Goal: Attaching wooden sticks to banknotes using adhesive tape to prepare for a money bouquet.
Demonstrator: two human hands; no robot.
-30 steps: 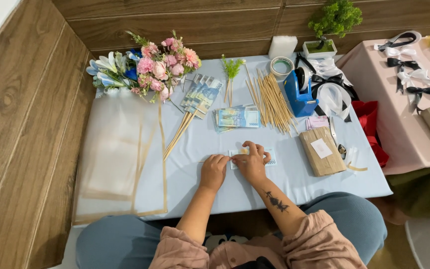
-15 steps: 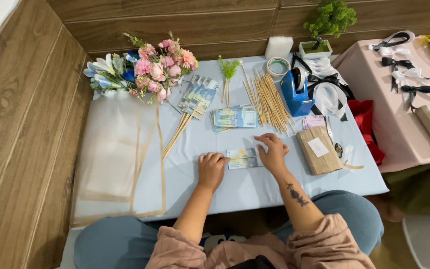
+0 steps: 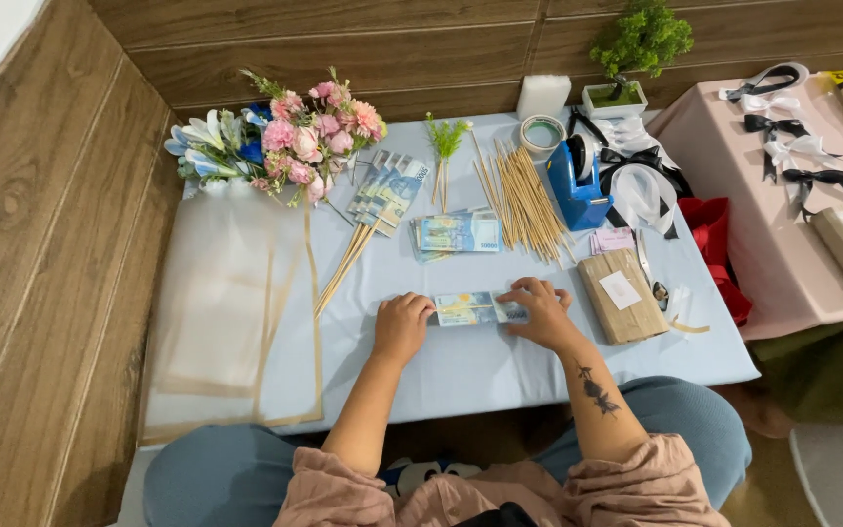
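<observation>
1. You sit at a low desk under a pale blue cloth, pushed against wood-plank walls; a second table in pink cloth stands to your right.
2. A banknote, a flat blue-green paper rectangle, lies on the desk directly before you, its long axis running left to right between your hands.
3. Your left hand rests curled at the note's left end, fingers folded under and pressed together against that edge; whether they pinch the paper, you cannot tell from here.
4. Your right hand lies palm-down over the note's right end, fingers spread slightly and pressing it flat. Both hands touch the note; neither is nearer.
5. Just beyond it lies a small stack of notes, and farther back a fan of notes fixed to thin sticks.
6. A loose bundle of pale wooden skewers lies to the right of the stack, beside a blue tape dispenser and a tape roll.
7. A brown paper-wrapped block sits just beside your right hand.
8. Pink and white flowers lie at the far left, above clear wrapping sheets with tan borders.
</observation>
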